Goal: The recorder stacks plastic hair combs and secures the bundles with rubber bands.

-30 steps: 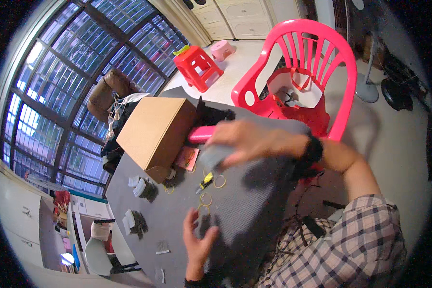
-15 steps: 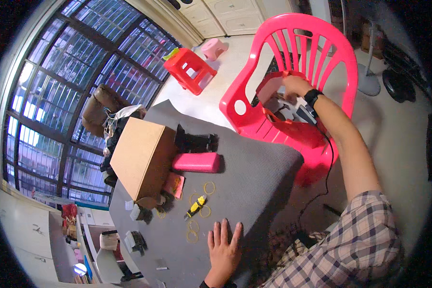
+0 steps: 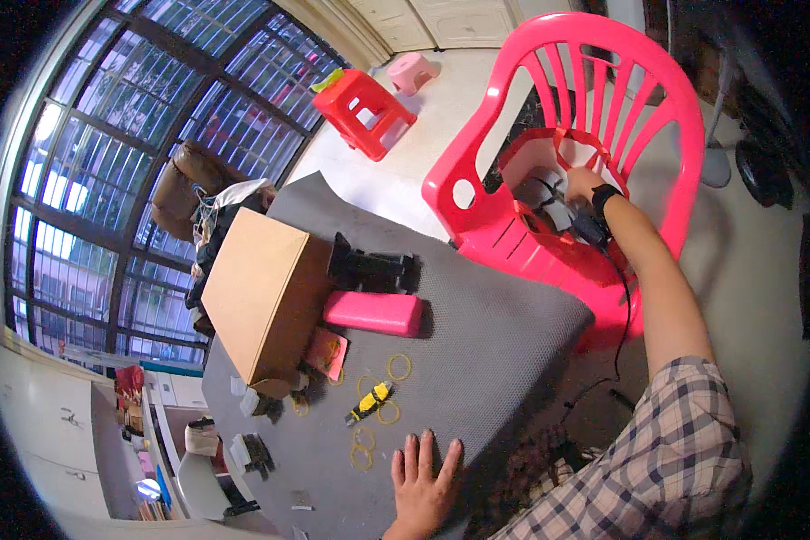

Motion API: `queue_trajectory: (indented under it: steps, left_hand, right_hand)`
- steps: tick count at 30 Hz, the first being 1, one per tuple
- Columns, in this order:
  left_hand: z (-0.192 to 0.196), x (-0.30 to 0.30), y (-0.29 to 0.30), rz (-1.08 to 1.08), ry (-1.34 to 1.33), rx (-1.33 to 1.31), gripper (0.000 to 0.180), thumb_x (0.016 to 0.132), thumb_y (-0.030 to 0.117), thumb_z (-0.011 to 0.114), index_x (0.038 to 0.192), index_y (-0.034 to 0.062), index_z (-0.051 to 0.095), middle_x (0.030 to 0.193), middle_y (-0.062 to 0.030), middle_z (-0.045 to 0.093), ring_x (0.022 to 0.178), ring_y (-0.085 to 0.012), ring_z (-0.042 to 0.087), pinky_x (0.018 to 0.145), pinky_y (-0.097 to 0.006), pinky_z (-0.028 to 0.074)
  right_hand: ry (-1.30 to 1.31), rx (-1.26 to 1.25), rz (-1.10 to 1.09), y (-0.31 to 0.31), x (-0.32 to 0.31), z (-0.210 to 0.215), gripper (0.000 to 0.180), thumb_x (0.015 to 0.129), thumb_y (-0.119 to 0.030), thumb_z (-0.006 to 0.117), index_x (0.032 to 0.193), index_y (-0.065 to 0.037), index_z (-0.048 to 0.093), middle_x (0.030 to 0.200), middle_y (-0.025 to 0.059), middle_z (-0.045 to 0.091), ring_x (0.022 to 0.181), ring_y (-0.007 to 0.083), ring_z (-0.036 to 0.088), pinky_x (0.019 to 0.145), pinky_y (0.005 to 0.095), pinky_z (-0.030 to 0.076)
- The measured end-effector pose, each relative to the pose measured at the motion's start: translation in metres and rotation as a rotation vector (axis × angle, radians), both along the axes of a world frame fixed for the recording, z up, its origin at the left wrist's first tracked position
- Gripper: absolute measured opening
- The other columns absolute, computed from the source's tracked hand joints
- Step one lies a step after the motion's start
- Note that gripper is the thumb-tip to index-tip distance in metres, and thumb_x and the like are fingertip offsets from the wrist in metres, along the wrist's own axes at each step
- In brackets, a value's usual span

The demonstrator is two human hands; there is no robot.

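Note:
My left hand (image 3: 423, 493) lies flat on the grey table covering (image 3: 486, 360), fingers spread, holding nothing. My right hand (image 3: 583, 185) reaches into a red-trimmed bag (image 3: 529, 160) on the seat of a pink plastic chair (image 3: 479, 153). Its fingers point down into the bag and are mostly hidden, so any grip is unclear. Dark and white items fill the bag, too jumbled to name. A black cable (image 3: 627, 310) hangs from it. Beyond my left hand lie a yellow-and-black utility knife (image 3: 370, 403) and several loose rubber bands (image 3: 400, 366).
On the table stand a brown cardboard box (image 3: 259, 292), a long pink case (image 3: 373, 312), a black stand-like object (image 3: 369, 266) and a pink card (image 3: 324, 351). A red stool (image 3: 355, 112) and a small pink stool (image 3: 412, 72) are on the floor beyond.
The view has shifted a little. My right hand has shifted within the bag, whose opening shows wider and its red handle now stands up. My left hand stays flat on the table.

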State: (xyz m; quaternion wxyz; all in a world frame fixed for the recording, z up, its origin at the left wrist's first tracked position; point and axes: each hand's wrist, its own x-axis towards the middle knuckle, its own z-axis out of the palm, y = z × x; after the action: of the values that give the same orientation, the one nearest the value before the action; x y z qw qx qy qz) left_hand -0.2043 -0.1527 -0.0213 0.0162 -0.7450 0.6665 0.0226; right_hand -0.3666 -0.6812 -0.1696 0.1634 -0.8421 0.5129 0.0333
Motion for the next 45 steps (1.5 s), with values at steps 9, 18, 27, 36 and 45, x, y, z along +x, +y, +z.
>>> queue_trajectory:
  steps: [9,18,27,36,45]
  left_hand:
    - [0.002,-0.001,0.007,0.014,-0.060,0.030,0.060,0.067,0.031,0.059,0.124,0.0202,0.041,0.129,-0.0213,0.034,0.118,-0.0415,0.032,0.095,-0.054,0.023]
    - [0.028,-0.009,-0.006,0.191,-0.006,0.080,0.062,0.069,0.021,0.060,0.127,0.0257,0.039,0.130,-0.0156,0.035,0.119,-0.0338,0.034,0.095,-0.048,0.026]
    - [0.005,0.002,-0.009,-0.003,0.081,-0.087,0.065,0.076,0.013,0.043,0.136,0.0191,0.019,0.137,-0.0173,0.022,0.127,-0.0319,0.024,0.100,-0.046,0.021]
    - [-0.005,0.005,0.013,-0.105,0.127,-0.261,0.065,0.075,0.012,0.044,0.135,0.0130,0.019,0.137,-0.0205,0.020,0.127,-0.0366,0.021,0.100,-0.051,0.019]
    - [0.009,0.020,0.016,-0.177,0.308,-0.170,0.076,0.065,0.025,0.066,0.129,0.0078,0.030,0.135,-0.0223,0.022,0.125,-0.0378,0.025,0.099,-0.049,0.024]
  right_hand:
    - [-0.112,0.554,0.009,0.027,0.027,0.010,0.084,0.065,-0.037,0.066,0.122,0.007,0.023,0.100,0.0306,0.052,0.081,0.0395,0.059,0.063,0.0382,0.050]
    - [-0.050,0.214,0.119,0.028,0.031,-0.101,0.060,0.067,-0.015,0.059,0.117,0.007,0.033,0.097,0.0264,0.055,0.083,0.0361,0.058,0.073,0.0374,0.047]
    - [-0.311,0.151,0.636,-0.152,-0.074,-0.234,0.054,0.070,-0.013,0.058,0.117,0.003,0.036,0.098,0.0204,0.055,0.082,0.0302,0.057,0.071,0.0342,0.046]
    - [-0.518,0.148,0.573,-0.177,0.089,0.084,0.049,0.073,-0.011,0.056,0.118,-0.002,0.040,0.099,0.0144,0.055,0.081,0.0243,0.056,0.069,0.0310,0.045]
    - [-0.707,0.416,0.836,0.212,0.169,0.272,0.051,0.075,-0.013,0.060,0.122,-0.008,0.041,0.105,0.0079,0.052,0.092,0.0162,0.052,0.073,0.0286,0.044]
